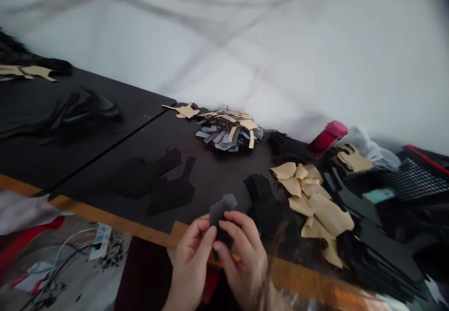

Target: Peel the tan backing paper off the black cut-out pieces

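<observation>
A small dark grey cut piece of sheet material [218, 213] is held up at the table's front edge. My left hand [192, 259] pinches its left side between thumb and fingers. On the other side my right hand [242, 250] grips it, fingers curled over the lower part, which hides some of its outline. The upper end looks folded or doubled, with a lighter grey face. Flat black cut pieces [171, 191] lie on the table just beyond my hands, and another black piece [263, 201] rests to the right.
Curled tan pieces [315, 203] lie on the right, near stacked black sheets [386, 255]. A heap of grey and tan strips [229, 131] sits by the wall. Beyond are a pink bottle [328, 138] and a mesh basket [417, 175]. A power strip [100, 241] is on the floor, left.
</observation>
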Demonstrator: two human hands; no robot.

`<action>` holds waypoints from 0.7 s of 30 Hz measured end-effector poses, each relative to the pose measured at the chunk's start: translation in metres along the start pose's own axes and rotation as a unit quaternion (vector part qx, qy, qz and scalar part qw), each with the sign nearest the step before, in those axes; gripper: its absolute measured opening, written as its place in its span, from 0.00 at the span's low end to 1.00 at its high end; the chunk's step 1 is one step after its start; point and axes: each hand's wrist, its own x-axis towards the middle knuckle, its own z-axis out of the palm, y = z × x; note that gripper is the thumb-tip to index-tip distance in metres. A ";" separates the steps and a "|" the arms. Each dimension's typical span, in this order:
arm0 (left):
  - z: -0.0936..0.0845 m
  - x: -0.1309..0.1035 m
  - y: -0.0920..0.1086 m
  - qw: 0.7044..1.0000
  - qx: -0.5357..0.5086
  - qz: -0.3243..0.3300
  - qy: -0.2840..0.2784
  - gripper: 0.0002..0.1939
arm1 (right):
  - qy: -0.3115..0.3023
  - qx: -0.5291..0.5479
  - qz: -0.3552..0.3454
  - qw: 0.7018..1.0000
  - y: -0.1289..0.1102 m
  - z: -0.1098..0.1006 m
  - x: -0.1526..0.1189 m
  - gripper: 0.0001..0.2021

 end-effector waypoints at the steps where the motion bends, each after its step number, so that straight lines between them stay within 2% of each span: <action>1: -0.001 -0.003 -0.001 1.000 -0.020 -0.016 -0.003 0.10 | 0.002 0.006 0.001 1.000 0.002 0.003 -0.002 0.12; 4: -0.005 -0.007 -0.004 0.998 -0.039 -0.053 0.006 0.13 | -0.014 0.044 0.015 0.999 0.004 0.006 -0.005 0.13; 7: -0.010 -0.007 -0.006 0.998 -0.030 -0.049 0.017 0.12 | -0.034 0.091 0.036 0.995 0.002 0.004 -0.004 0.15; 11: -0.013 -0.005 -0.005 1.000 -0.003 -0.005 0.030 0.09 | -0.031 0.132 0.034 0.990 -0.002 0.002 0.001 0.15; 15: -0.018 -0.005 -0.007 0.997 0.063 0.032 0.017 0.08 | -0.028 0.153 0.040 0.987 -0.003 0.001 0.004 0.15; 21: -0.023 -0.004 -0.012 0.978 0.182 0.095 0.041 0.08 | -0.014 0.156 0.061 0.986 -0.004 0.004 0.003 0.15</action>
